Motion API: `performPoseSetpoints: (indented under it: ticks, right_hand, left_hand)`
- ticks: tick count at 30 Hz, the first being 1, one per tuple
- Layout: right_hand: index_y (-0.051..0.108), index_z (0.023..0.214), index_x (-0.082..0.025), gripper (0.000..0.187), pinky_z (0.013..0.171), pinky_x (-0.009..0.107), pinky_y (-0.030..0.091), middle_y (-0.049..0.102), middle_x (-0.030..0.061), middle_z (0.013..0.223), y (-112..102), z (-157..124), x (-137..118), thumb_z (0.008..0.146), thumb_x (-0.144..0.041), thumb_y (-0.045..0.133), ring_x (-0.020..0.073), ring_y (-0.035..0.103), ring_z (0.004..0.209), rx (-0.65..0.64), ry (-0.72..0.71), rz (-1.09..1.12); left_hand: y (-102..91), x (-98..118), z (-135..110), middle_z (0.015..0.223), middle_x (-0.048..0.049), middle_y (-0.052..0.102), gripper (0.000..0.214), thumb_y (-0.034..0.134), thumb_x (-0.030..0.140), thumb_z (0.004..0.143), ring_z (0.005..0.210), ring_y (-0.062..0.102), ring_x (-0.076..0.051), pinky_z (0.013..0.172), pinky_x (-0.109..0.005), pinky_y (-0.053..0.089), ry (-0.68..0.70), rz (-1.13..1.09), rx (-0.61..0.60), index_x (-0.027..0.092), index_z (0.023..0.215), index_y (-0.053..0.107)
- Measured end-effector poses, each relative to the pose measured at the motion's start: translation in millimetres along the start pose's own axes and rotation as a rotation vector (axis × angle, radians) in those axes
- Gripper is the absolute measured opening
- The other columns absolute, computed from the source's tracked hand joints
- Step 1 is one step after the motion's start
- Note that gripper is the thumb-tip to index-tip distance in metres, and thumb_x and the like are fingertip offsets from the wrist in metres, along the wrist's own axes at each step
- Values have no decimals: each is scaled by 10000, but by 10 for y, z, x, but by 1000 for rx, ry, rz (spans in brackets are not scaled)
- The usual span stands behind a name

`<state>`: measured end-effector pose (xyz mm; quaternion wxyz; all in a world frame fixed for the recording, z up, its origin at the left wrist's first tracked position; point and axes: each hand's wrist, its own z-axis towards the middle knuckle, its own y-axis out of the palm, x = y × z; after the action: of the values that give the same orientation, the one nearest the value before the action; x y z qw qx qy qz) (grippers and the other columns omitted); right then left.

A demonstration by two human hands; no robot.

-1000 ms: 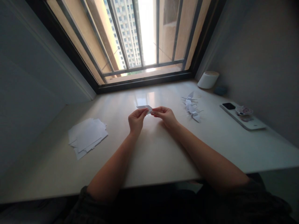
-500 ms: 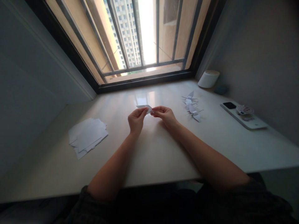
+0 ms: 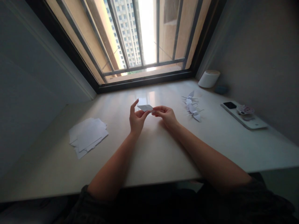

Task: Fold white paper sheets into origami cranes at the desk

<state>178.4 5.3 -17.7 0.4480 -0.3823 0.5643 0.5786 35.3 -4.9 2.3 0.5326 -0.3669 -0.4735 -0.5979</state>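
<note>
Paper [image 3: 145, 108] pinched (white canister [image 3: 208, 79] well apart)

The folded paper [image 3: 145, 108] is matt; the tabletop [image 3: 158, 161] is smooth and glossy.

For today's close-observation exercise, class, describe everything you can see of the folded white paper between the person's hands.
The folded white paper is a small, flat, matte piece, folded into a narrow shape that tapers to a point at its free end. Its layers are too small to make out. It is held up above the pale tabletop, nearly level. The fingertips of the right hand pinch its end nearest them. The left hand reaches its lower edge, though whether that hand grips it is unclear.
</note>
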Motion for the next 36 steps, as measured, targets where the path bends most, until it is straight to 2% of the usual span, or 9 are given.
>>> performPoseSetpoints:
  ticks: [3,7,12,18,24,30,33,36]
  right_hand:
    - [710,770,-201,328,647,295,476,733,34,695,6,-3,2,546,-410,829,180,685,674,-5,-5,-1]
    - [713,755,-203,298,626,277,454,723,23,661,13,-9,-14,554,-390,830,168,679,647,-13,-7,5]
    - [711,754,-203,299,606,270,442,725,24,667,10,-6,-30,559,-401,822,172,683,650,-5,-11,-15]
    - [707,760,-203,311,587,269,449,725,27,671,5,8,-19,564,-422,809,184,688,648,-8,-16,-70]
    - [706,766,-208,297,590,272,451,719,20,659,-17,37,5,581,-422,796,182,688,635,-2,-31,-105]
    - [690,770,-207,339,624,285,469,700,12,631,-12,12,-16,576,-462,802,178,677,644,6,-46,-120]
    - [688,808,-209,357,647,288,480,693,7,636,11,-14,-27,594,-473,798,166,660,657,-31,-61,-114]
    - [679,871,-229,430,672,296,499,704,0,692,37,-32,-22,553,-482,819,161,649,680,-40,-80,-97]
  left_hand:
    - [-18,-39,23,755,-20,724,891,833,335,603,713,698,-180,717,-285,536,-24,1,25,227,1371,394]
    - [-43,-109,69,661,-4,697,779,837,355,587,626,667,-152,669,-268,520,-73,20,68,173,1270,510]
    - [-32,-107,74,694,-36,716,711,830,369,597,642,670,-162,665,-284,531,-106,17,58,155,1216,552]
    - [-30,-117,63,806,-77,736,607,771,392,676,730,699,-197,687,-303,545,-124,11,51,156,1200,574]
    - [-32,-164,69,805,-64,730,615,747,386,706,746,696,-187,714,-309,549,-131,-7,59,160,1242,550]
    - [-40,-160,70,771,-50,724,750,810,396,629,740,684,-173,743,-306,534,-138,-19,31,160,1273,509]
    - [-43,-150,68,790,-65,727,711,833,383,593,745,688,-181,740,-310,529,-134,-18,47,146,1202,551]
    - [-40,-137,66,806,-78,730,639,833,379,593,758,694,-192,731,-310,526,-114,-19,84,142,1130,580]
